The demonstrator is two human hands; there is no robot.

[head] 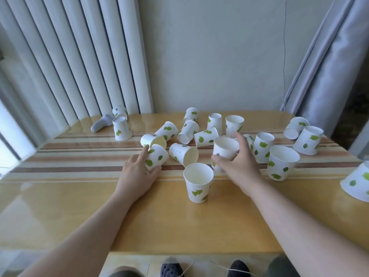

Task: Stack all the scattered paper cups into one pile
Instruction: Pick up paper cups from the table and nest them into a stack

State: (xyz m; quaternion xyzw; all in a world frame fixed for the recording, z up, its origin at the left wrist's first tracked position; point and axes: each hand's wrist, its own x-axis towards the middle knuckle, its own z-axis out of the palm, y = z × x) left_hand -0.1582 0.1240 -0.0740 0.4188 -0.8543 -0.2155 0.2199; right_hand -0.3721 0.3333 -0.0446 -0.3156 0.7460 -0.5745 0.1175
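Far L: white sock-like cloth item (100,122) lying on the glossy yellow-wood table w/ striped brown/cream band (79,156), next to an upside-down white paper cup w/ green leaf print (121,129); another cup just behind it by the white vertical blinds (79,56).

Left hand (137,174): fingers wrapped around a tipped-over leaf-print cup (156,158) lying on its side, thumb under near the rim, index over the top. Grip closed on it; the cup seems to be resting on the table.

Centre: one upright leaf-print cup (198,182) stands alone, mouth up, between the two hands and nearest the viewer. Behind it a cluster of cups on their sides (183,154), mouths in mixed directions, some touching.

Right hand (233,162): closed around an upright-ish cup (225,149), mouth up and tilted slightly, thumb on near side, fingers round the far side. Can't tell if its base touches the table.

R of that: more cups, some upright, some inverted, e.g. a big upright one (282,164). Far R edge: an inverted cup partly cut off by frame (357,184). Grey curtain (323,66) behind.

No stack formed yet; cups scattered across the striped band.
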